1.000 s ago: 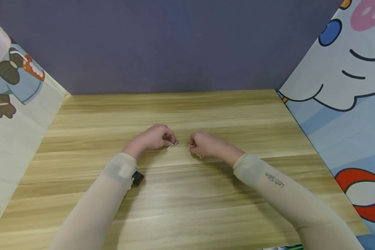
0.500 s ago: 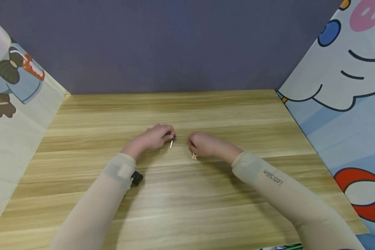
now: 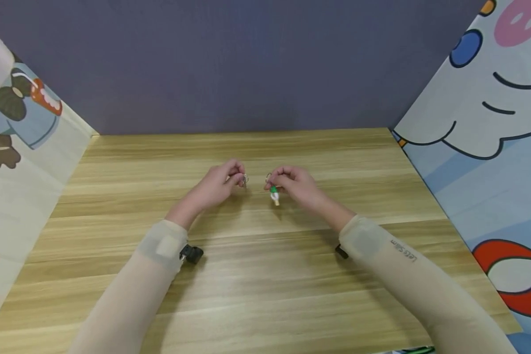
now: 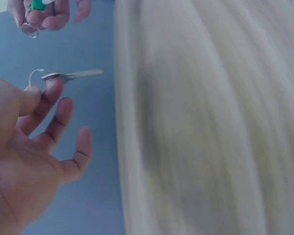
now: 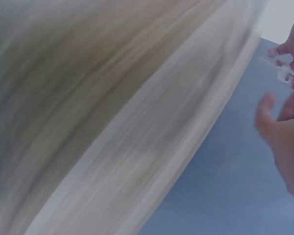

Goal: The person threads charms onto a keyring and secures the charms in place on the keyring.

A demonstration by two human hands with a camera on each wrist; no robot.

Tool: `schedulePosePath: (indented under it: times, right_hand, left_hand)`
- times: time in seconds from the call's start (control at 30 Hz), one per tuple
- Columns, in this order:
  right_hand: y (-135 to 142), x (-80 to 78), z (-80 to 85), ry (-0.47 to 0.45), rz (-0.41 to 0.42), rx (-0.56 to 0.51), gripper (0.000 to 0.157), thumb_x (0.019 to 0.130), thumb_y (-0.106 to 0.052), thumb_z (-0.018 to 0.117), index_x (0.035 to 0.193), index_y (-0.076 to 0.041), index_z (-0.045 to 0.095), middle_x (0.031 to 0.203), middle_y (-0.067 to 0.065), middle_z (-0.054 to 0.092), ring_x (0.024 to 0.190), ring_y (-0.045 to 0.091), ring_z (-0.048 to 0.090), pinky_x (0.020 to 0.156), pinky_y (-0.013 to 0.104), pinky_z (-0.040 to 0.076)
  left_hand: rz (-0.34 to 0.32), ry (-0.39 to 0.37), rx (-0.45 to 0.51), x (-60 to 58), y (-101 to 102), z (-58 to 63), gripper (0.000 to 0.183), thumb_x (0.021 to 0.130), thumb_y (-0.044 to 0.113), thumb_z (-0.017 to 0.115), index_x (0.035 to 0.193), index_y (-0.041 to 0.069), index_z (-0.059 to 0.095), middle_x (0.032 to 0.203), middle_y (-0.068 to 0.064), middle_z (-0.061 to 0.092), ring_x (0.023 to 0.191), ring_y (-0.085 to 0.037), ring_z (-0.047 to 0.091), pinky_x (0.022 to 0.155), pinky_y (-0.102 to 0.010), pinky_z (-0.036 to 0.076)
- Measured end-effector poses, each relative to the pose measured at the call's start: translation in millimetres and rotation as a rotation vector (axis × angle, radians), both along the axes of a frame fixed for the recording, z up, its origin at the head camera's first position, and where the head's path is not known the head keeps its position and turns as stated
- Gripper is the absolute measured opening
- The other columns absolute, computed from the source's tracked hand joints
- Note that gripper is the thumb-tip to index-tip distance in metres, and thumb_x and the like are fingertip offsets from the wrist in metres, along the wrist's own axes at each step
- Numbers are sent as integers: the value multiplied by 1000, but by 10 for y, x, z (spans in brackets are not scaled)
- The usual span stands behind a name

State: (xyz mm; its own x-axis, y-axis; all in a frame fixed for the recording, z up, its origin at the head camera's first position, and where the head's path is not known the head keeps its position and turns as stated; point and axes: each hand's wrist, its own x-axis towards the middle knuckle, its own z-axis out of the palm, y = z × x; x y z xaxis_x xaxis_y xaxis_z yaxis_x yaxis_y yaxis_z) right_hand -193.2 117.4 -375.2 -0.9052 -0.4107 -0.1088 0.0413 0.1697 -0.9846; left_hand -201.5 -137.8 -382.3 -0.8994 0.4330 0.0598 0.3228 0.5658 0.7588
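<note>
Pinching in the left hand (image 3: 217, 184), between thumb and index finger, a thin, round silver metal ring (image 4: 31, 77) with a slim, flat, silver, key-like metal piece (image 4: 83, 74) beside it, and with the other fingers loosely bent. Gripping in the right hand (image 3: 300, 188) another silver metal ring (image 4: 30, 31), with a small green, white and tan charm (image 3: 274, 193) hanging below the fingers. Holding both rings apart above the pale yellow-brown wooden table (image 3: 265, 275), about midway between its left and right edges and nearer its far edge than its near one. Readable on the beige right sleeve (image 3: 380, 255), upside down: "Let's Slim" in dark letters.
</note>
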Motion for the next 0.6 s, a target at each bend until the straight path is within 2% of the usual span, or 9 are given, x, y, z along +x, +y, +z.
schedulePosePath:
  times: [0.13,0.23,0.33,0.43,0.6]
  right_hand:
    - [26,26,71,-88,-12,-143,12,105,-6,58,110,4,63,93,4,73,91,16,74,94,35,64]
    - [52,56,107,-97,13,-177,15,104,-5,61,114,6,65,92,3,74,89,15,73,87,28,64]
    - [72,84,130,-53,25,-134,16,105,-8,64,114,5,69,93,3,77,90,15,74,87,28,63]
    - [84,105,144,13,12,-53,17,105,-12,67,113,2,72,94,3,79,92,16,75,93,36,64]
    - [86,138,164,75,-15,9,20,104,-15,71,115,1,73,95,3,80,94,18,76,98,37,63]
  left_hand:
    - [14,71,32,64,92,137,17,111,14,56,124,5,62,115,-13,78,107,-30,74,92,-45,62]
    - [30,94,28,134,156,223,20,110,18,59,125,7,66,118,-11,79,110,-28,73,91,-44,61]
    - [48,117,30,202,200,273,18,109,21,63,120,9,70,114,-8,79,106,-25,72,87,-42,60]
    - [60,129,53,255,234,301,14,108,20,64,113,9,72,106,-7,78,98,-22,70,83,-40,59]
    - [89,64,115,302,267,332,13,109,18,62,112,9,71,110,-11,75,99,-23,69,89,-41,62]
